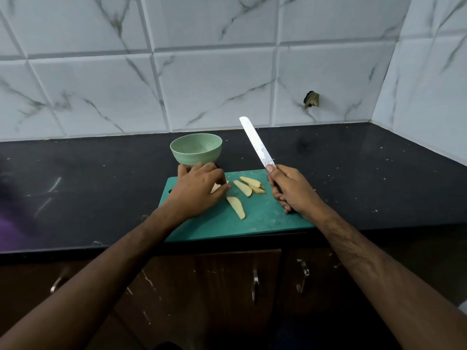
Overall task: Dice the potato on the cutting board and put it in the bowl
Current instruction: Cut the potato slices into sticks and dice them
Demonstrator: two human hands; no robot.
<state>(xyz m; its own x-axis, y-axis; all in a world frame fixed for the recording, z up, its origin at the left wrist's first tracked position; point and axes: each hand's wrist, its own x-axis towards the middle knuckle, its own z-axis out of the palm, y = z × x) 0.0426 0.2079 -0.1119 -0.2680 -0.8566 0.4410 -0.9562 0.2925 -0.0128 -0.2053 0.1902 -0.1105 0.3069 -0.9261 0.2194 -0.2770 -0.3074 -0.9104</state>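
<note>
Two forearms reach in from the bottom. Right hand (290, 190) fingers wrapped around the knife (256, 144), blade up. Left hand (199, 190) pinches a potato piece. Potato slices (246, 188) sit mid-frame on the cutting board (265, 218); bowl (195, 149) behind looks empty. Slicing's done, so I reckon crosswise dicing is next.

At frame centre, pale yellow potato slices (246, 188) lie on a teal cutting board (262, 218). Above it sits a mint-green bowl (196, 150) on a black speckled counter (353, 173). White grey-veined marble tiles (214, 59) fill the upper frame.
</note>
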